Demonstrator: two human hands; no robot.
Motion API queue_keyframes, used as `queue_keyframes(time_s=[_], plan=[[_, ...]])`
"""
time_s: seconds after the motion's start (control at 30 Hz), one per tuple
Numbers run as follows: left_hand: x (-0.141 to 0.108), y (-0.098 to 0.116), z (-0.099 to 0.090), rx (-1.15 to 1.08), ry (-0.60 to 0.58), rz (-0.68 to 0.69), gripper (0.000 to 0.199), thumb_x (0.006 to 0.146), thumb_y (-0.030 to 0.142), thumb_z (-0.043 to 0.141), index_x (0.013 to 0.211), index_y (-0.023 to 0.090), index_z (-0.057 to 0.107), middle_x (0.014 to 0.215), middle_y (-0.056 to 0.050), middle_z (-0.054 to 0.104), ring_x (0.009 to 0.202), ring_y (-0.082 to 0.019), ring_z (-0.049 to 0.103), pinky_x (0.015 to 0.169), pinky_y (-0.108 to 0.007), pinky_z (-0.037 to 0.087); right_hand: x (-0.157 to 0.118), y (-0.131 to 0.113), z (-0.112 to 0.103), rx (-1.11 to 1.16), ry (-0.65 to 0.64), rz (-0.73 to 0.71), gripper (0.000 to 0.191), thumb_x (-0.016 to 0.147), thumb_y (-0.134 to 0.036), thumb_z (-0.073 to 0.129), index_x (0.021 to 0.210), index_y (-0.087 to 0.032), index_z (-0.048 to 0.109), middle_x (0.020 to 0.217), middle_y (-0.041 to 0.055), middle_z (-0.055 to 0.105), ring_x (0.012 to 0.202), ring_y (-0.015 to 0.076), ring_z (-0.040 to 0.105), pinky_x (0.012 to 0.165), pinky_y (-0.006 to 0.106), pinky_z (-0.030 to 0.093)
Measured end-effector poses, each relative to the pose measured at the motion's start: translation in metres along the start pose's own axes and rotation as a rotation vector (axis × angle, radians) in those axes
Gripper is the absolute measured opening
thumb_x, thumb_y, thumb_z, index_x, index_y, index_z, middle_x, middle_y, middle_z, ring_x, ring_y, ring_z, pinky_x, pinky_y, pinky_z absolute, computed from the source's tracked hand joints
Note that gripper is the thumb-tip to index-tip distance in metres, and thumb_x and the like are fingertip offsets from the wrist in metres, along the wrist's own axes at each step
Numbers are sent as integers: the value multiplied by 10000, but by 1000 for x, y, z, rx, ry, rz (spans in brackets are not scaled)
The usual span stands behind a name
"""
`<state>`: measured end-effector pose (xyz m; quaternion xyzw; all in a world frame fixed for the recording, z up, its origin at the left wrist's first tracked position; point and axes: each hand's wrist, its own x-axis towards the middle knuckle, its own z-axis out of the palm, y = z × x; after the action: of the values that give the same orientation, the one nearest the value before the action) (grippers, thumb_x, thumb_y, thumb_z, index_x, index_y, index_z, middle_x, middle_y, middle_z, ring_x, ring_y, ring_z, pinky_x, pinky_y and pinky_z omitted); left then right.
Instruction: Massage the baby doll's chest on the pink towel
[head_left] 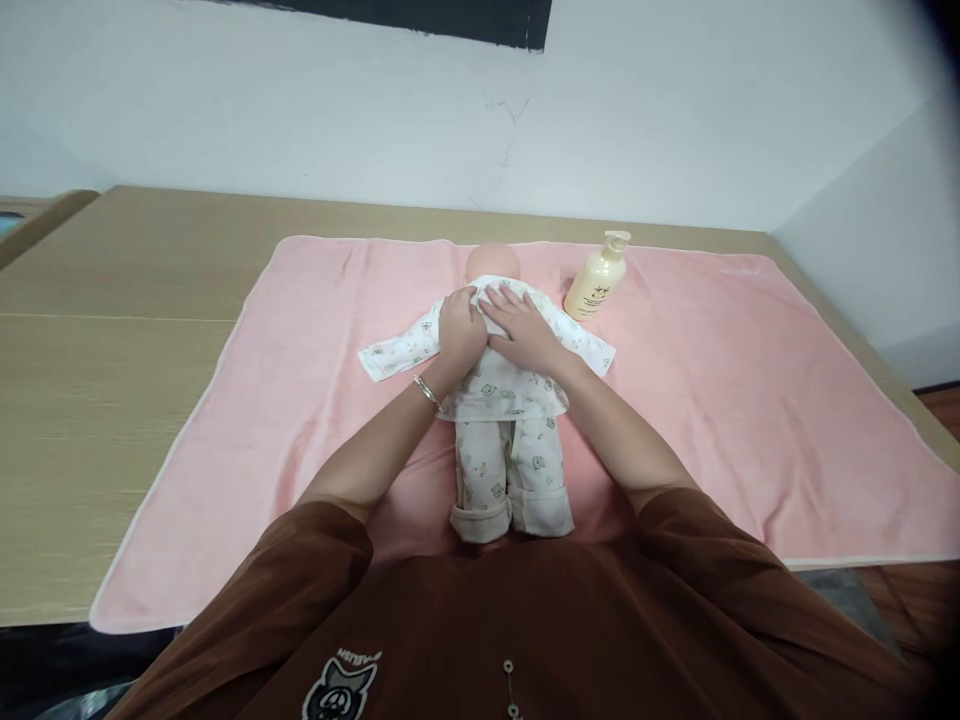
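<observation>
A bald doll lies on a pink blanket, its head away from me and no face showing. It wears a white printed top with the sleeves stretched out to both sides, and matching trousers with rolled cuffs. On the upper left part of the doll's torso rests my left hand, its fingers bent and close together, partly hidden from view. My right hand lies flat beside it on the top, fingers spread and pointing up and left. The two hands nearly touch at the middle.
A cream pump bottle leans to the right, beyond the doll's right sleeve. The pink blanket spreads over a wooden table, with a white wall behind it.
</observation>
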<state>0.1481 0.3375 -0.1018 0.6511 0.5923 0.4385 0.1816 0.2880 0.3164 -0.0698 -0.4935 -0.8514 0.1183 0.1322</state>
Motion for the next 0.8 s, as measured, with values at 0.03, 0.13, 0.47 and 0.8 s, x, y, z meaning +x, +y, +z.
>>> queue_keyframes(time_s=[0.03,0.13,0.47,0.8], plan=[[-5,4,1,55,-25,19,478,922,138,387,1343,106,610,1411,-173,657,1381,-282,569,1240,-461,385,5,10,-2,49,13,49,664,1005,-332,420,1629,-121,340,1735,119,222,1625,319,149,1320,585,103],[-17,13,4,177,-69,83,539,966,206,393,1474,55,495,1571,-204,518,1529,-309,414,1318,-500,240,13,21,-3,119,69,230,674,1021,-327,338,1636,-57,283,1729,166,215,1623,305,164,1320,561,137],[-4,10,-5,322,-141,69,447,985,268,424,1352,64,579,1452,-247,607,1441,-369,512,1240,-559,371,-9,-18,-9,-71,76,192,538,1041,-218,280,1464,8,524,1554,257,510,1497,349,442,1257,494,326],[-8,17,-6,414,-242,138,554,972,181,339,1466,-19,490,1576,-256,496,1524,-349,419,1291,-541,300,-5,-11,-5,-122,94,285,607,1049,-282,315,1523,84,415,1568,300,468,1515,387,399,1266,533,294]])
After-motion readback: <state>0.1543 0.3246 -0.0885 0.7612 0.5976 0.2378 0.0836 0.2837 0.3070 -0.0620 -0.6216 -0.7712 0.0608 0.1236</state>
